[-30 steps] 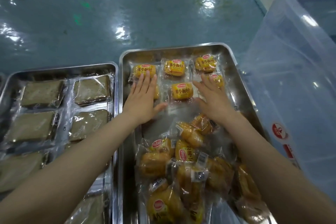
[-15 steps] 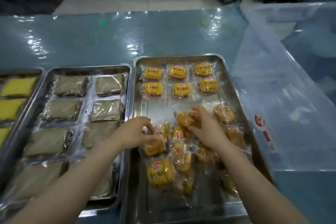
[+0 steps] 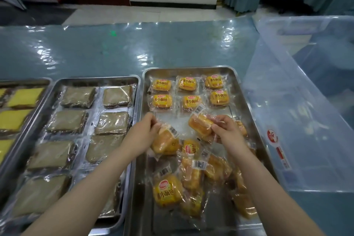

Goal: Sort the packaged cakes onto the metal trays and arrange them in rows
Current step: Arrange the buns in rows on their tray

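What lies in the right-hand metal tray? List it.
The right tray holds six yellow buns in two rows, then a loose pile. Packets beneath it are hidden.

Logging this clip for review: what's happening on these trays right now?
A person is sorting packaged cakes. Each hand holds one yellow cake from the loose pile on the right tray: left hand grips one, right hand another. Six cakes already sit in two rows at the far end. The middle tray holds brown cakes in rows.

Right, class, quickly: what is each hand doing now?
Left hand: grips a wrapped cake.
Right hand: grips another wrapped cake.
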Action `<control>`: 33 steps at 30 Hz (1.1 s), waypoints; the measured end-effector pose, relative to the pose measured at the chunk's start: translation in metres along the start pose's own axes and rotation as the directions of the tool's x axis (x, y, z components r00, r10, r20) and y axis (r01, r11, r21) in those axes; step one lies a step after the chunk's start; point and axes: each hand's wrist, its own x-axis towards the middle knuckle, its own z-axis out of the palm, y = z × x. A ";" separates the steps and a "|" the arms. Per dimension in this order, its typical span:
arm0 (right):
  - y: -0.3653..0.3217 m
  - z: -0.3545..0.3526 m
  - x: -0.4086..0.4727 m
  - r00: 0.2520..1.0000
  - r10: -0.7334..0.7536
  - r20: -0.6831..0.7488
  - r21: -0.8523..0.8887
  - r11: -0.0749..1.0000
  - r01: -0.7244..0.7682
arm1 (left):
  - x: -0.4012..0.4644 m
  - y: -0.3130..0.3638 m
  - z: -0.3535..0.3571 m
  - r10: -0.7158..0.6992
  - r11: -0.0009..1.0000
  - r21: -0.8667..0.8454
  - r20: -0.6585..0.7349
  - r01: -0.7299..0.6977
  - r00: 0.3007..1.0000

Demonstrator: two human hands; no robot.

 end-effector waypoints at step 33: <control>-0.006 0.002 0.035 0.997 -0.054 -0.058 -0.020 0.998 0.053 | 0.006 -0.004 0.056 0.103 0.870 0.450 0.238 -0.203 0.966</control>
